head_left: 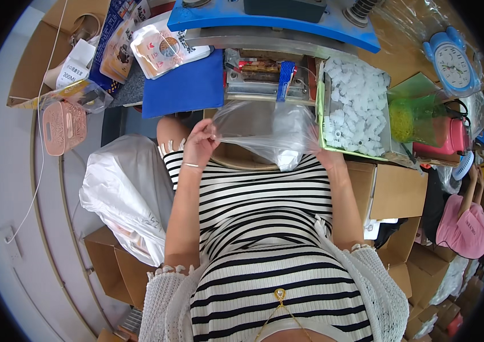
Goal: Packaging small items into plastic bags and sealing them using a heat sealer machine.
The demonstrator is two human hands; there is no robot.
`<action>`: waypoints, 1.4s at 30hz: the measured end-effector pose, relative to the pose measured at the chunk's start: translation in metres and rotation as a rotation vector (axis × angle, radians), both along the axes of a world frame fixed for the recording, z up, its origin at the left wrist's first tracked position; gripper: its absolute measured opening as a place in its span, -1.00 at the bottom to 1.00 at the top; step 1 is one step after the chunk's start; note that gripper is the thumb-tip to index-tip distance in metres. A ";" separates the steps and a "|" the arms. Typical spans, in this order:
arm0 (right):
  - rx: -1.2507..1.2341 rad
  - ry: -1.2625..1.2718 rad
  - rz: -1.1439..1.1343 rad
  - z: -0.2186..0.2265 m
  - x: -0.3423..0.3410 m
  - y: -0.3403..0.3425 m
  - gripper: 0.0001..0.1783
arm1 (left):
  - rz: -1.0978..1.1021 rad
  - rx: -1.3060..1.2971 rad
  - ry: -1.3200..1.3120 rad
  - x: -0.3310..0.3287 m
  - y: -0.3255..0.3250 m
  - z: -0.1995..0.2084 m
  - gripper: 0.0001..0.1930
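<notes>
A clear plastic bag (247,122) is stretched sideways above my lap. Pinched fingers of my left hand (199,143) grip its left edge. At the other side my right hand (328,158) holds the bag's right edge, its fingertips partly hidden beside the tray. A small white item (288,160) shows at the bag's lower right; its kind I cannot make out. Beneath the bag an open cardboard box (236,158) rests against my striped dress. Just right of the bag stands a pale green tray (361,153) heaped with small white plastic pieces (356,105).
A blue press-like machine (276,21) stands ahead, with a blue pad (183,88) and printed pouches (165,48) to its left. At right are a blue clock (452,61) and a pink container (441,137). A white sack (125,191) sits left; a person in pink (464,228) is far right.
</notes>
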State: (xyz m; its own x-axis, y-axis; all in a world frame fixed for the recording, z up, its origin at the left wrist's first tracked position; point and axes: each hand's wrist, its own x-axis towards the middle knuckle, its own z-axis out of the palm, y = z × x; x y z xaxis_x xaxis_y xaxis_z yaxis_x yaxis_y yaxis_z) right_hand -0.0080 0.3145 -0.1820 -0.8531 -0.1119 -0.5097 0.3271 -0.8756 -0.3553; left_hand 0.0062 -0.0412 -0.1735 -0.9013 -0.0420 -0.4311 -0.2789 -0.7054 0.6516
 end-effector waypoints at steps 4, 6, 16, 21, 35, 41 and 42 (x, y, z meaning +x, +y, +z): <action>1.466 0.455 0.390 -0.042 -0.013 0.001 -0.63 | -0.558 -0.799 0.188 -0.002 -0.008 0.009 -0.83; 0.809 0.044 -0.057 -0.066 -0.032 -0.004 -0.72 | -0.528 -1.749 0.268 -0.009 -0.024 -0.017 -0.64; 1.878 0.213 1.026 -0.001 0.019 0.025 -0.52 | -0.922 -2.088 -0.169 0.049 -0.013 0.012 0.18; 2.197 0.345 1.180 -0.093 0.003 0.023 -0.55 | -1.303 -2.030 -0.288 0.017 -0.001 -0.007 0.16; 1.916 0.520 0.212 -0.088 -0.070 0.012 -0.48 | -0.270 -1.198 0.002 -0.128 -0.124 -0.154 -0.65; 2.136 0.647 -0.046 0.060 -0.070 -0.050 -0.48 | -0.070 -1.529 0.202 -0.121 -0.005 -0.012 -0.57; 2.160 0.676 -0.077 0.081 -0.069 -0.067 -0.48 | -0.164 -1.583 0.153 -0.122 -0.006 -0.005 -0.55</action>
